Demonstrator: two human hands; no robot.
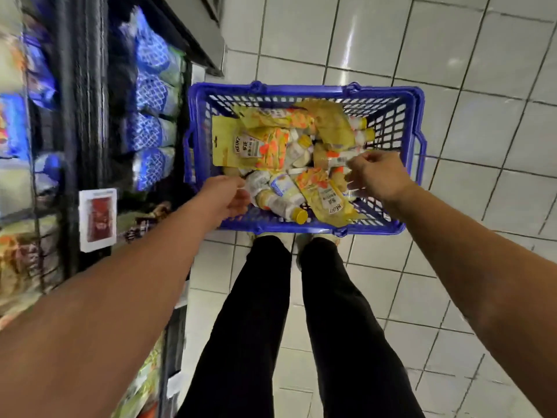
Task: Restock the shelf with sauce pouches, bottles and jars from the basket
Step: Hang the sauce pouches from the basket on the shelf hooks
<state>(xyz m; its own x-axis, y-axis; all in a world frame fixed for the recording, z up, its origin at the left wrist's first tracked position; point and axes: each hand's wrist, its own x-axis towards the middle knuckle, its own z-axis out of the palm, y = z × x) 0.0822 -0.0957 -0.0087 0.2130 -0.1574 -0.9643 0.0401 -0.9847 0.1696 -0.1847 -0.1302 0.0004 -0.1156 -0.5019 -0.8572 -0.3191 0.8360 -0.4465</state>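
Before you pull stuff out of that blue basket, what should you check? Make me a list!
1. The basket sits flat on the floor by the shelf: ok.
2. The right hand pinches the barcode pouch: ok.
3. The left hand grips the white bottle: cannot tell, its fingers only reach the bottle's end.
4. Things are free to lift one at a time: not ok, pouches and bottles lie heaped over each other.
5. The yellow cap is on the front bottle: ok.
6. There is room on the shelf: cannot tell, too blurry.
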